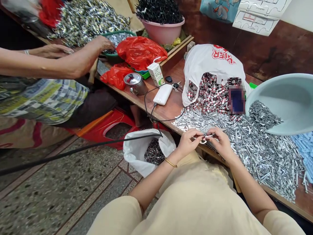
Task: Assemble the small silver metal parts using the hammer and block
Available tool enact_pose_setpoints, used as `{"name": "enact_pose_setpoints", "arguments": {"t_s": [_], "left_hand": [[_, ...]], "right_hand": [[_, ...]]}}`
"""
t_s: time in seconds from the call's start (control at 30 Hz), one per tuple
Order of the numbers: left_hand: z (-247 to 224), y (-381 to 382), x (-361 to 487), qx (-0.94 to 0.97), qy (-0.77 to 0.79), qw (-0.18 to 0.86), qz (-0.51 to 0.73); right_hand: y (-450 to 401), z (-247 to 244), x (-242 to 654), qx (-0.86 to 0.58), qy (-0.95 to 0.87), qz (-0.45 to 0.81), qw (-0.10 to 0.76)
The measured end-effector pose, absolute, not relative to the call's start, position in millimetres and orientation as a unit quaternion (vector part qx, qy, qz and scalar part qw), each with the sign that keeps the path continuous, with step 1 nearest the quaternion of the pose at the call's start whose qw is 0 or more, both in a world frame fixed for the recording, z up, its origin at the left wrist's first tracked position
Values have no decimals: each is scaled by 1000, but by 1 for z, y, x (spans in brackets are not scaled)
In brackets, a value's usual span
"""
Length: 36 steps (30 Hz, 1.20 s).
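Silver metal is glinting between our fingertips: we are pinching a small metal piece (204,136) with both hands, the left hand (189,142) closed on one end and the right hand (220,141) closed on the other, thumbs and forefingers tight, so the piece is sitting at chest height over the table's near edge. It is too small for us to tell its exact shape; it may be two parts meeting. Just beyond and to the right of the grip, a heap of loose silver parts (256,147) is spreading across the wooden table (171,104), close enough to pick from. Below and left of the grip, a white bag (137,151) is standing open on the floor. Farther left, another person's hands (102,44) are working in a second pile.
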<state>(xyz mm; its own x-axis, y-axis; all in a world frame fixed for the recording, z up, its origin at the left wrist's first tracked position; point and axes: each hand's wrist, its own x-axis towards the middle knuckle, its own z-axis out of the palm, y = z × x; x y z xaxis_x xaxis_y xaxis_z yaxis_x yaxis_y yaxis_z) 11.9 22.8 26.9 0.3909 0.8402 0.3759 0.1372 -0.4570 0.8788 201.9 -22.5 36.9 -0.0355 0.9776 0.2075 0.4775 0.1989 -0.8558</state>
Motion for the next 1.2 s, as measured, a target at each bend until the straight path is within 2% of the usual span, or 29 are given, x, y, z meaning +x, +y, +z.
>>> {"name": "enact_pose_setpoints", "arguments": {"t_s": [0.17, 0.37, 0.57, 0.73, 0.9, 0.97, 1.03, 1.13, 1.2], "left_hand": [[41, 17, 10, 757, 312, 371, 439], [50, 16, 7, 824, 258, 275, 423], [56, 26, -5, 872, 188, 216, 397], [48, 27, 1, 834, 198, 281, 431], [27, 7, 26, 666, 306, 464, 498], [17, 4, 27, 628, 327, 523, 474], [7, 9, 21, 613, 348, 558, 436], [-9, 31, 3, 587, 390, 591, 392], [-17, 46, -8, 572, 430, 584, 383]], "right_hand": [[-33, 56, 205, -548, -645, 317, 429], [-44, 77, 204, -538, -684, 228, 436], [-43, 78, 206, -515, -687, 266, 439], [-46, 72, 199, -540, -637, 284, 470], [-52, 41, 177, -591, -501, 333, 537], [-50, 30, 188, -590, -499, 368, 517], [-45, 27, 221, -609, -529, 369, 461], [-35, 31, 297, -768, -500, 159, 368], [-28, 33, 343, -858, -463, 39, 218]]}}
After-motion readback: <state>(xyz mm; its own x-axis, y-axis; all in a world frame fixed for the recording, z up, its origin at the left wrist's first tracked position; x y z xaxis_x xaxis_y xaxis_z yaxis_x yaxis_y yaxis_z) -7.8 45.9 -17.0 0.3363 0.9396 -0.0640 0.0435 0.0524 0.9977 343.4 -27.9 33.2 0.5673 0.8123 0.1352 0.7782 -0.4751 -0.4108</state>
